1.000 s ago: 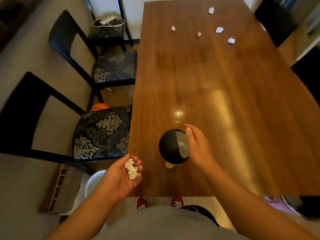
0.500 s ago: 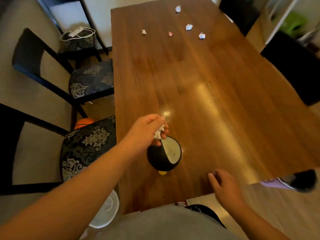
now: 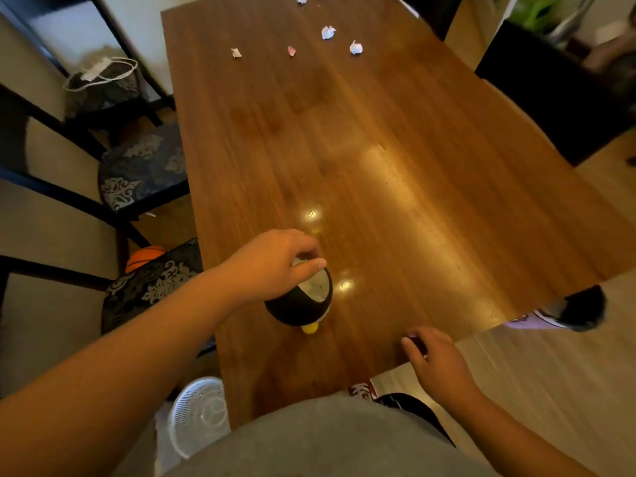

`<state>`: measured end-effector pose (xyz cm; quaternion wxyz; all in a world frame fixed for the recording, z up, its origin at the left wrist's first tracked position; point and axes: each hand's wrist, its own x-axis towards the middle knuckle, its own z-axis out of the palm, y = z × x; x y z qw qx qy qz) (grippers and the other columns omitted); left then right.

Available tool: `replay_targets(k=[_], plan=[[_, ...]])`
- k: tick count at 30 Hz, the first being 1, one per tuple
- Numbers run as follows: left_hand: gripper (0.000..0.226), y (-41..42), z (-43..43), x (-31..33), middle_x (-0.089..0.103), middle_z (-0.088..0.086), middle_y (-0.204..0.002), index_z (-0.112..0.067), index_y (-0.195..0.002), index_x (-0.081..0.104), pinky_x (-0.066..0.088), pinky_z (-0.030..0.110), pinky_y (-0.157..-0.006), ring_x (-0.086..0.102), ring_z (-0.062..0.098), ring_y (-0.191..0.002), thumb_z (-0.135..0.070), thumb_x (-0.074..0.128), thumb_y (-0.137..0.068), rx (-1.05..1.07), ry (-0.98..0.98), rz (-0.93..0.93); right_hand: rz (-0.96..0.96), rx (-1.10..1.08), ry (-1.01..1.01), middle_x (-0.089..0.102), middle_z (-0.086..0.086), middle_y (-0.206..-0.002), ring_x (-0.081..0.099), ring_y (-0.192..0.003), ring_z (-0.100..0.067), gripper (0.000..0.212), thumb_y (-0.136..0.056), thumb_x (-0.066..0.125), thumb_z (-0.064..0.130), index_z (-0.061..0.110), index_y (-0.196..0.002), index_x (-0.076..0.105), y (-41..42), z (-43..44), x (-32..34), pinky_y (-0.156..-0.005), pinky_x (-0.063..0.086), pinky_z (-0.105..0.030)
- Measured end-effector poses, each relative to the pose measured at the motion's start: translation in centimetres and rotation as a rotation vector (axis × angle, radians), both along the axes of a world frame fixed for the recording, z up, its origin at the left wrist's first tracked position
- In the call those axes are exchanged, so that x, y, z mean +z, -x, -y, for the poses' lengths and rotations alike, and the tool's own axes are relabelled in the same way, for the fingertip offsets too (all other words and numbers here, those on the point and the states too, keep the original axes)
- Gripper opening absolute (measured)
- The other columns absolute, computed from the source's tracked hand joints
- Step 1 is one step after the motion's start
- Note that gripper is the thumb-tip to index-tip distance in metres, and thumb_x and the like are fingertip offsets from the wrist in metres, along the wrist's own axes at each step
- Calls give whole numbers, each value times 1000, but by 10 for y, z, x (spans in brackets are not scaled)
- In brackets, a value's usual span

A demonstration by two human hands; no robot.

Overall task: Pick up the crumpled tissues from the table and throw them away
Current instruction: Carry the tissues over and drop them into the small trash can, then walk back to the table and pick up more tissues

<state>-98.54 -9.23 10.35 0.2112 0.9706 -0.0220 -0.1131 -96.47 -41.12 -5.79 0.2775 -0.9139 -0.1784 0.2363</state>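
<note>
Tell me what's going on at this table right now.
A person is clearing crumpled tissues off a wooden table. The left hand is over the opening of a small round black bin at the near end of the table, fingers curled down at its mouth; no tissue shows in the hand. The right hand hangs at the near table edge, loosely curled, holding nothing visible. Five scraps are in view at the far end, including a pink one and a white one.

Five crumpled tissues (image 3: 328, 32) lie well beyond the hands: four white, one pink (image 3: 291, 51). One round black bin (image 3: 298, 306) stands under the left hand (image 3: 272, 263). Two patterned chairs (image 3: 144, 170) stand left of it.
</note>
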Motion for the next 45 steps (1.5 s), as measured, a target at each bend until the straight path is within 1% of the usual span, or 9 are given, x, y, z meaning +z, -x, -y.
replay_targets(k=[5,11,16,21,25,28,34,40,45], plan=[[23,59,34,-3,58,-19,-84,-39,-90,57,48,18,-64,57,-2,-79,-55,41,-90,60,208,140,8,-42,2,58,9,-99,55,-91,-9,21,-94,54,36,23,-108,64,16,2,5,-75,42,-24],[17,134,74,-75,64,-12,-90,-33,-93,64,54,25,-75,59,0,-82,-46,54,-91,50,358,-345,-204,-250,-38,67,4,-100,60,-92,-12,16,-94,56,30,21,-102,67,79,17,9,-77,41,-24],[26,172,104,-151,67,12,-86,-8,-87,67,47,30,-72,58,13,-77,-32,59,-92,136,484,-678,-332,-395,-1,66,2,-97,61,-91,-17,14,-94,57,30,21,-98,67,140,51,4,-77,42,-28],[19,189,125,-188,57,8,-84,-17,-84,58,39,28,-67,51,16,-77,-31,52,-95,87,335,-913,-406,-624,-51,66,13,-75,63,-74,-8,21,-92,60,22,31,-74,63,196,112,4,-60,39,-19],[25,181,148,-198,59,2,-74,-20,-72,59,40,24,-58,52,9,-64,-28,51,-94,108,207,-933,-476,-820,-46,68,-4,-77,65,-78,-26,20,-92,60,16,20,-73,64,232,180,-3,-64,45,-29],[19,164,185,-201,62,6,-82,-17,-81,61,41,25,-60,55,15,-71,-24,50,-94,111,115,-942,-526,-953,-37,67,-21,-80,64,-77,-34,24,-94,58,20,7,-75,64,258,234,-14,-65,42,-33],[16,132,306,-197,59,10,-83,-11,-85,59,39,22,-55,53,13,-66,-18,51,-95,161,157,-935,-615,-1123,-47,70,-21,-84,66,-80,-35,26,-94,57,23,3,-81,65,299,347,-40,-70,49,-36],[22,99,420,-183,67,13,-101,-7,-102,61,47,31,-73,62,24,-90,-25,49,-98,11,135,-877,-666,-1196,-56,72,-14,-79,68,-74,-27,24,-93,58,26,10,-77,65,302,435,-55,-66,49,-31],[25,78,460,-179,63,9,-86,-5,-96,61,43,27,-64,56,17,-75,-26,50,-98,4,124,-852,-659,-1208,-100,71,-19,-85,64,-71,-24,23,-93,58,23,5,-81,66,263,492,-52,-61,45,-29]])
